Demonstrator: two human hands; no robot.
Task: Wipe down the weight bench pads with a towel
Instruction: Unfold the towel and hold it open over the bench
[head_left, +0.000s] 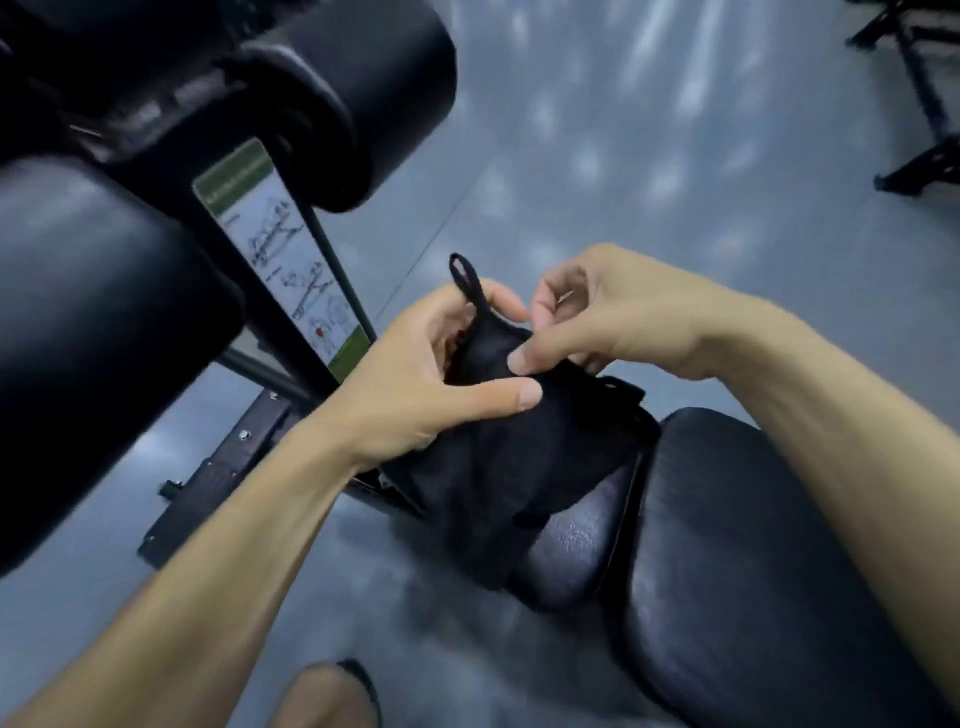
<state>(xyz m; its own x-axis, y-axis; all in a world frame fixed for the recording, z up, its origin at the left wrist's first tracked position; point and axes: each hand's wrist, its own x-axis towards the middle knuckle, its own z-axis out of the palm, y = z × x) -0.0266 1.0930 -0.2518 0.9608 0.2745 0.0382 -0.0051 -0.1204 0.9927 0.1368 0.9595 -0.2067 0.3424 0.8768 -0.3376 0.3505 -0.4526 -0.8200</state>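
Above the bench pad's (753, 545) edge, both hands (415, 374) (613, 312) grip the towel (519, 457).

Open floor (597, 156) lies ahead; roller pads (104, 322) crowd the left, bench pad (753, 571) lies just below right.

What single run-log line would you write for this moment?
stage: readying towel | left hand: grips black towel | right hand: pinches towel | towel: above bench pad, not yet wiping

Label sticker (283, 254) text too blurred to read. Towel (519, 457) hides bench pad (753, 545) front edge. Roller pads (93, 332) cut off left. Knee (322, 696) cropped at bottom.
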